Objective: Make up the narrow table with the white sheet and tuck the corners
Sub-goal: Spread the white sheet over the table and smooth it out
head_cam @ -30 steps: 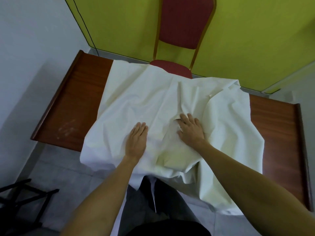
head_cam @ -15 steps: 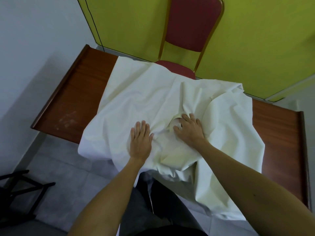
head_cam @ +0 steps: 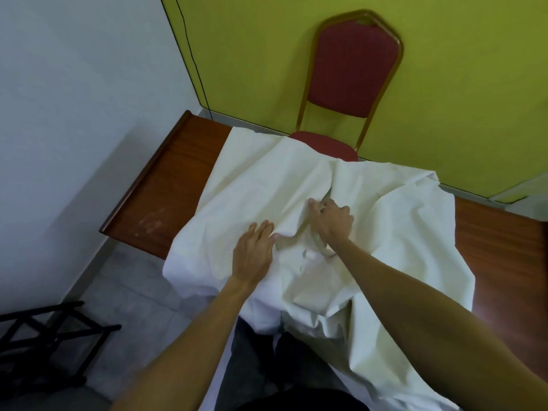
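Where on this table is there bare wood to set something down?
Two patches: the left end of the table, between the white sheet and the end lip, and a strip at the right end beyond the sheet. The middle is crowded: bunched sheet under the left hand and the right hand, which grips a fold.

Plain indoor room, hotel or function-room type, narrow wooden table, gold-framed red banquet chair at its far edge, lime-green wall meeting white wall, pale tiled floor, black folding rack off the near-left corner.
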Demonstrator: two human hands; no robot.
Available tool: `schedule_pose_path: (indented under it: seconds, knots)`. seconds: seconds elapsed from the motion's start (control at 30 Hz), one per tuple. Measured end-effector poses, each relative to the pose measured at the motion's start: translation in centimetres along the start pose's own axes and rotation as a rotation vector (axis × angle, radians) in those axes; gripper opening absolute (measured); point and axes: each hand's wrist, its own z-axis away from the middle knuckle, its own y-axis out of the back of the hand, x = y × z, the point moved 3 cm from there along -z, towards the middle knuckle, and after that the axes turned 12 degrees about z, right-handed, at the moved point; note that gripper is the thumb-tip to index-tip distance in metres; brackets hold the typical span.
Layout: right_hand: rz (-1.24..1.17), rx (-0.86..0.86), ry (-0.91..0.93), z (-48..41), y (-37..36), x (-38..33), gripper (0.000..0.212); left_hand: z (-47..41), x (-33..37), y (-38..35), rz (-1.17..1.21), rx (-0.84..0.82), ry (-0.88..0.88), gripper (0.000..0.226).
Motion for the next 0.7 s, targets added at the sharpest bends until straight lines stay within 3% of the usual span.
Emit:
schedule_pose_path:
  seconds: [0.17,0.3,0.4,0.47,0.6,0.7]
  knots:
    - [-0.578,-0.172,-0.218,-3.0,1.3,-2.9,0.057,0.2,1.4,1.8,-0.077,0.118,-0.040,0.017]
    - [-1.047,-0.281,-0.411,-4.6,1.7,-5.4,0.042,0.2,1.9,2.8,0.023,0.175,0.098,0.019]
    - [-1.061,-0.281,-0.417,-5.7,2.2,-6.6,0.032,0.1,1.4,3.3,0.117,0.121,0.223,0.019]
    - [-1.005,-0.277,-0.382,-6.4,2.6,-7.2,0.032,-0.3,1.3,3.8,0.121,0.113,0.251,0.033]
    - [-0.768,-0.107,-0.243,-8.1,3.9,-9.3,0.046,-1.5,1.0,5.1,0.065,0.060,0.245,0.048]
    - [-0.792,-0.069,-0.238,-9.1,4.5,-11.4,0.056,-2.2,1.0,5.8,-0.030,0.078,0.164,0.041]
